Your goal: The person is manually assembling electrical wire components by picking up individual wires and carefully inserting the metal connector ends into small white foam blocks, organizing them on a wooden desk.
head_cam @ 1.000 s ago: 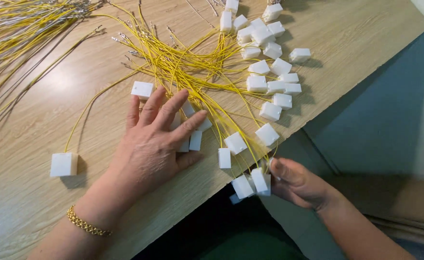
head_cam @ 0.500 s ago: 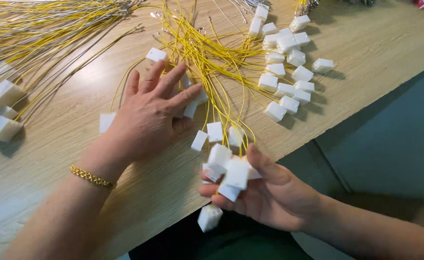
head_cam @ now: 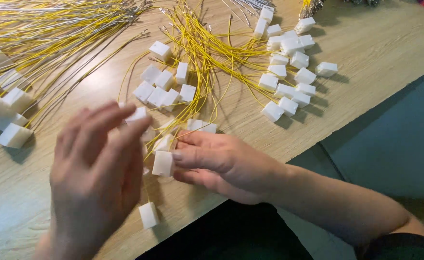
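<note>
Two hands meet over the wooden table (head_cam: 375, 43) in the head view, both close to its near edge. Your right hand (head_cam: 221, 161) lies palm-down with its fingers drawn together around a small bunch of white plastic connector blocks (head_cam: 164, 162); one block sits pinched at your fingertips, and a few more peek out just above the knuckles. Thin yellow wires (head_cam: 207, 53) run from that bunch up the table, away from you.

Your left hand (head_cam: 96, 173) is raised just left of the held bunch, blurred, its fingers loosely spread and slightly curled, gripping nothing that you can see. Its fingertips are near one white block (head_cam: 137, 114), but whether they touch it is hard to tell through the blur.

Below the held bunch, a single white block (head_cam: 148, 214) lies right at the table's edge on a thin wire. Above the bunch, a cluster of blocks (head_cam: 161, 86) rests among the yellow wires. To the upper right of the bunch, a second group of blocks (head_cam: 289, 72) is spread out, well apart from your hands. Far left of the bunch, a few larger-looking white blocks (head_cam: 7, 113) sit under a wide sheaf of yellow and silver wires (head_cam: 53, 24). Right of the table edge, a dark teal surface (head_cam: 395, 139) shows beneath your forearm.
</note>
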